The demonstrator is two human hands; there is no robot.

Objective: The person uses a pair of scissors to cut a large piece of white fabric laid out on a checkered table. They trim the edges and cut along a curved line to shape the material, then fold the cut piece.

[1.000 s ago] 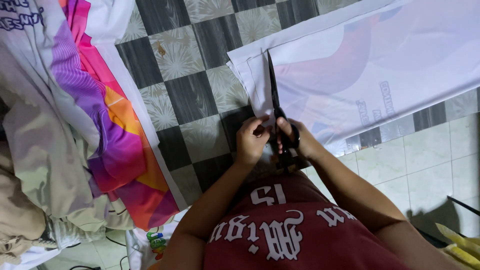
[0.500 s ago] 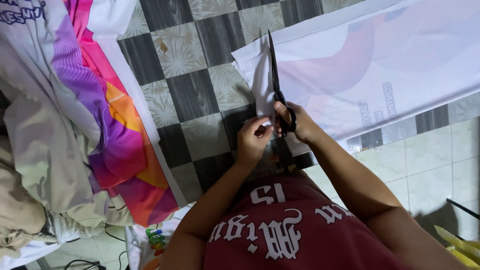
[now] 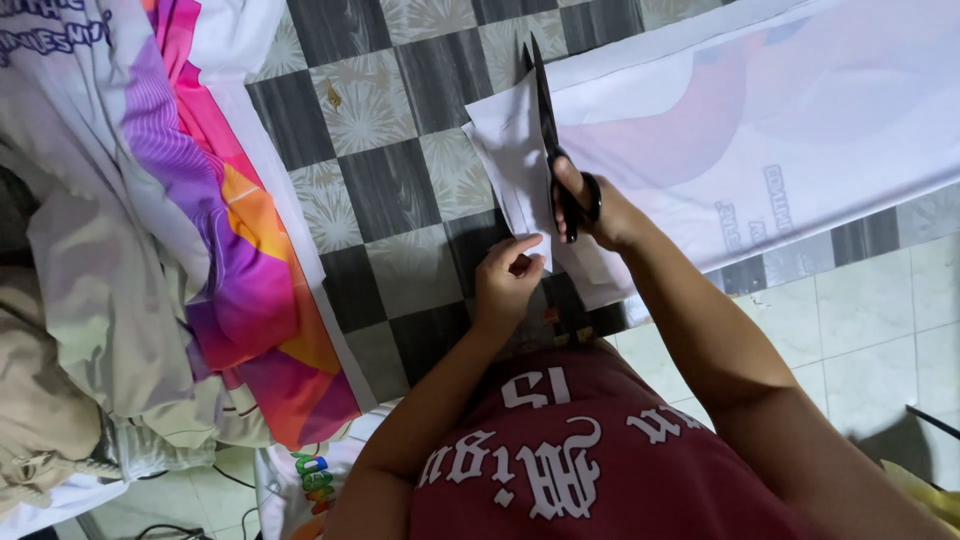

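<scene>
My right hand grips the handles of black scissors, whose long blades run away from me along the left edge of a large white printed sheet with faint pink and blue shapes. The blades look closed or nearly so. My left hand pinches the near corner of the narrow white strip left of the blades. The sheet lies on a dark and light checkered floor.
A pile of printed fabric in purple, pink and orange with white and beige cloth covers the left side. Pale floor tiles lie at the right. My dark red shirt fills the bottom.
My right hand and the scissors have advanced away from me along the sheet's edge. My left hand has stayed near, holding the cut strip, which now spreads wider.
</scene>
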